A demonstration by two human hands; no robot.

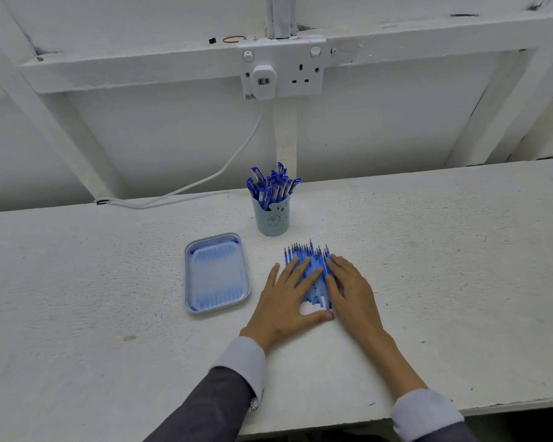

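Observation:
A flat bunch of several uncapped blue pens (305, 253) lies on the white table (109, 282), tips pointing away from me. My left hand (288, 298) rests on the bunch's left side with fingers spread and straight, its thumb along the pens' near ends. My right hand (351, 288) presses flat on the right side of the bunch. Much of the bunch is hidden under both hands. A pale blue cup (272, 220) full of capped blue pens (273, 183) stands just behind the bunch.
A shallow light-blue tray (217, 272) lies left of my hands. A white cable (205, 180) runs from a wall socket (281, 70) with a plugged adapter down to the table's back edge. The table's front edge is near my sleeves.

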